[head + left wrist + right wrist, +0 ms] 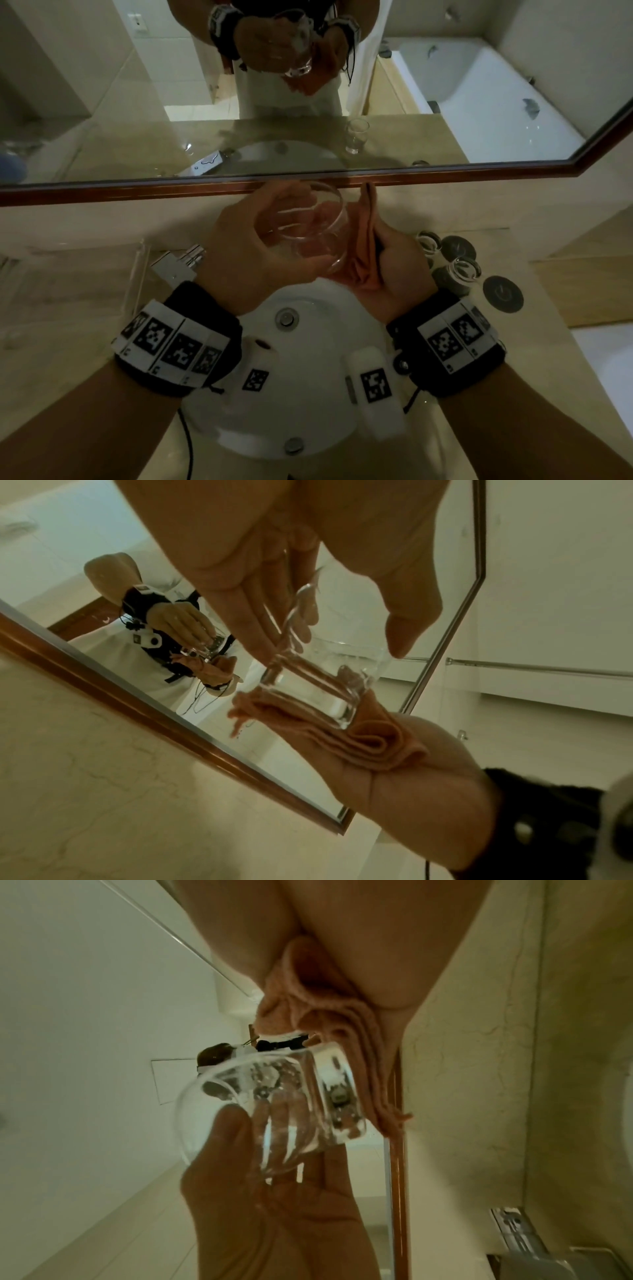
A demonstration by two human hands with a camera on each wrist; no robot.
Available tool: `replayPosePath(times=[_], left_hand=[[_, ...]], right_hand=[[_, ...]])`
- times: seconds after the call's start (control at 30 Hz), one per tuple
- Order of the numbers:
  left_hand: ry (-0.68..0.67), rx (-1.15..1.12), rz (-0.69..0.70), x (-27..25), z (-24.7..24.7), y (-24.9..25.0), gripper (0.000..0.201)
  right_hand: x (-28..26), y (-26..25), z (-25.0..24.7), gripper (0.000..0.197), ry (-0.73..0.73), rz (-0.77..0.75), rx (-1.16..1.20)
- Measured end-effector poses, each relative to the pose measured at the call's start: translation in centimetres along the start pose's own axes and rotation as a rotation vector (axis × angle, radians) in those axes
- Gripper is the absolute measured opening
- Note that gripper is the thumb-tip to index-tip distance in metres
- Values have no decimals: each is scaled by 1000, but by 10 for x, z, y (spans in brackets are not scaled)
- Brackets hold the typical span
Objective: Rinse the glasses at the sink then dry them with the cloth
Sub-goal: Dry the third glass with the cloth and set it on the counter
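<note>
My left hand (246, 253) grips a clear tumbler (308, 233) above the white sink (308, 394), tilted with its mouth toward the mirror. Fingers (253, 615) wrap one side and the thumb the other. The tumbler (318, 685) is wet, with droplets inside (274, 1104). Its thick base rests against a folded orange cloth (368, 240). That cloth (369, 739) lies in my upturned right hand (397, 270), tucked under the thumb (342, 947).
Two more clear glasses (430, 241) (466, 269) stand on dark coasters right of the basin, beside a bare coaster (503, 293). A chrome faucet (181, 262) sits at the left. The wood-framed mirror (137, 192) runs close behind my hands.
</note>
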State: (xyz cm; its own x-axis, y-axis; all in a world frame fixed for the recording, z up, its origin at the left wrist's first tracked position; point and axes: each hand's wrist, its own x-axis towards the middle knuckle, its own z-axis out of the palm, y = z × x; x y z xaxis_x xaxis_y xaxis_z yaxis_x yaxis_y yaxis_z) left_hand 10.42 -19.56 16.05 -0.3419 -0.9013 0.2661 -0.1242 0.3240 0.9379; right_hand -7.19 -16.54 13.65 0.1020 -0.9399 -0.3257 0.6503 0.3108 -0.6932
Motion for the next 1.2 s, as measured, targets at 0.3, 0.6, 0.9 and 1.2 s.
replayPosePath(times=[0.3,0.6,0.9,1.2], left_hand=[[61,171,-45,8,-2,-4,71],[-79,456,12,1,4,-28,80],[-226,604,17,0,-5,-28,99],[-213,604,9,-4,3,-32,97]], right_hand=[[-5,13,-3,47,55,-85,-75],[-6,-10,5,37,15,-580,-1206],[-15,-16,14,47,-200,-337,-1377],[-4,-5,0,27,-100,-120,-1081]])
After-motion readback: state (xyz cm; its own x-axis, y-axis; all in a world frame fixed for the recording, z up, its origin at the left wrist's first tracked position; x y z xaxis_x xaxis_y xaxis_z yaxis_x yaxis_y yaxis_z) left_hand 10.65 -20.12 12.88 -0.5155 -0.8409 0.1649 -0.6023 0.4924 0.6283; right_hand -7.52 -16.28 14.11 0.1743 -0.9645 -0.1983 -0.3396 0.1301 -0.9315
